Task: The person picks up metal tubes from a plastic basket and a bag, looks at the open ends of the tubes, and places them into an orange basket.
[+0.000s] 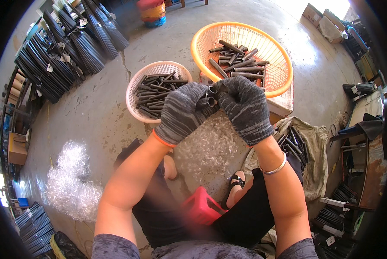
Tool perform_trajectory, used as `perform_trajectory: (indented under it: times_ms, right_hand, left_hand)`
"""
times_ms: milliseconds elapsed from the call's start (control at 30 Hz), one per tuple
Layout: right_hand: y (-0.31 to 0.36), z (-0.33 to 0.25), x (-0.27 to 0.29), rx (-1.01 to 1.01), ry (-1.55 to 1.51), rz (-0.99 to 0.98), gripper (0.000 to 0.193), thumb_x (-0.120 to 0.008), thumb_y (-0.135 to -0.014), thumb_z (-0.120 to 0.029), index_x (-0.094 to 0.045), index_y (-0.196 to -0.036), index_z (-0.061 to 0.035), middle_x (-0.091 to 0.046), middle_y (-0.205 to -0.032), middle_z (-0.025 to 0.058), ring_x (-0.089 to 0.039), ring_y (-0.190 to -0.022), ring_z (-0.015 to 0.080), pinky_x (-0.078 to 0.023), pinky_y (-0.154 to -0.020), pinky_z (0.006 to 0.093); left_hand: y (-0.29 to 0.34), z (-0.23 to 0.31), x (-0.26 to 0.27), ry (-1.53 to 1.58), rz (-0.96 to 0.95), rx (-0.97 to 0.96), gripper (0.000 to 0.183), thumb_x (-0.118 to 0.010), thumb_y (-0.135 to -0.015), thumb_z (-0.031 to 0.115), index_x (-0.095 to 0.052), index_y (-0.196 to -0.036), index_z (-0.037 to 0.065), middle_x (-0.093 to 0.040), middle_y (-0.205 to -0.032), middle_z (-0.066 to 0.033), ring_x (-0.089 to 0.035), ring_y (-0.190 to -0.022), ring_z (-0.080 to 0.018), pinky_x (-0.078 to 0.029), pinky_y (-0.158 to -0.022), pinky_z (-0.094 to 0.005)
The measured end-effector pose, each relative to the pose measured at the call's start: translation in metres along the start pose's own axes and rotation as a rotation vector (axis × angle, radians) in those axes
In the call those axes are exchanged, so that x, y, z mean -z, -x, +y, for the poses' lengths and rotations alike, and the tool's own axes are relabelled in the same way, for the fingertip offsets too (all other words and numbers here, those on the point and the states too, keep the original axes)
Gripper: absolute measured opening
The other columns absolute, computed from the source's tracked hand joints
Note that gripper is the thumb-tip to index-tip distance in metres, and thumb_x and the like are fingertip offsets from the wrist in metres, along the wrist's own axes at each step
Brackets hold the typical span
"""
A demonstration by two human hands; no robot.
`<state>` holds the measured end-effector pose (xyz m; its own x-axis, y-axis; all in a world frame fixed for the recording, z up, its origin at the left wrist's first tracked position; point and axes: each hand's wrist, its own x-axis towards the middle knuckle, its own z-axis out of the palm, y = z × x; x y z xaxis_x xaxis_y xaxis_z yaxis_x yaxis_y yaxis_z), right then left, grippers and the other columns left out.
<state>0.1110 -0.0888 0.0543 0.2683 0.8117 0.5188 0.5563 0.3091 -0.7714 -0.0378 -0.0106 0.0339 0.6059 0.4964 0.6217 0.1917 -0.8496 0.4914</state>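
Observation:
Both of my hands wear grey-and-black striped knit gloves and meet in front of me. My left hand [182,110] is wrapped round short dark tubes [209,102]; two of their round open ends point toward my right hand. My right hand [247,110] is closed, its fingertips pinched right beside those tube ends. Whatever lies between its fingers is hidden. Behind my left hand, a pale pink basket [131,101] holds many thin dark tubes [152,97]. Beyond my right hand, a larger orange basket [287,64] holds thicker dark tubes [245,69].
Clear plastic curls [208,144] lie between my feet, with a bigger heap [74,185] at left. A red plastic stool [201,206] is beneath me. An open woven sack [316,159] with dark tubes lies at right. Bundled long rods [51,54] lean at far left.

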Motion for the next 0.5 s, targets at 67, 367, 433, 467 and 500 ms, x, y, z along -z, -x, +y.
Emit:
perform_trajectory:
  times_ms: [67, 367, 433, 467, 500]
  right_hand:
    - [0.003, 0.003, -0.005, -0.005, 0.005, 0.031, 0.007, -0.062, -0.074, 0.001, -0.064, -0.081, -0.0007, -0.064, -0.072, 0.0148, -0.063, -0.065, 0.0260, -0.049, -0.062, 0.0336]
    - [0.005, 0.005, -0.013, -0.095, 0.002, 0.042, 0.010, -0.061, -0.078, 0.004, -0.065, -0.085, 0.0002, -0.063, -0.072, 0.0053, -0.058, -0.064, 0.0103, -0.049, -0.060, 0.0255]
    - [0.004, 0.004, -0.015, -0.126, 0.002, 0.060, 0.009, -0.061, -0.078, 0.004, -0.065, -0.085, 0.0000, -0.063, -0.072, 0.0052, -0.057, -0.064, 0.0104, -0.049, -0.061, 0.0255]
    - [0.003, 0.003, -0.014, -0.105, -0.009, 0.054, 0.009, -0.062, -0.078, 0.004, -0.065, -0.085, -0.0001, -0.063, -0.073, 0.0052, -0.058, -0.064, 0.0103, -0.049, -0.061, 0.0255]
    - [0.000, 0.001, -0.012, -0.085, -0.021, 0.048, 0.008, -0.062, -0.078, 0.003, -0.065, -0.084, -0.0001, -0.063, -0.073, 0.0051, -0.058, -0.064, 0.0103, -0.048, -0.061, 0.0255]
  left_hand:
    - [0.001, 0.003, -0.001, -0.041, 0.017, -0.006, 0.029, -0.076, -0.069, 0.013, -0.063, -0.091, 0.001, -0.062, -0.080, -0.0133, -0.060, -0.074, -0.0318, -0.049, -0.071, -0.0378]
    - [0.003, 0.000, -0.001, -0.163, 0.047, -0.075, 0.025, -0.073, -0.068, 0.013, -0.062, -0.087, 0.002, -0.061, -0.079, -0.0143, -0.059, -0.073, -0.0331, -0.049, -0.067, -0.0392]
    - [0.002, 0.001, 0.000, -0.150, 0.038, -0.051, 0.027, -0.074, -0.068, 0.014, -0.062, -0.089, 0.002, -0.061, -0.080, -0.0141, -0.059, -0.074, -0.0326, -0.049, -0.068, -0.0387]
    - [0.002, 0.000, 0.000, -0.104, 0.038, -0.062, 0.027, -0.073, -0.070, 0.015, -0.062, -0.091, 0.002, -0.061, -0.081, -0.0141, -0.059, -0.074, -0.0328, -0.048, -0.068, -0.0393]
    - [0.001, -0.003, 0.001, -0.057, 0.037, -0.073, 0.028, -0.073, -0.071, 0.016, -0.062, -0.092, 0.002, -0.061, -0.081, -0.0141, -0.058, -0.074, -0.0331, -0.048, -0.068, -0.0399]
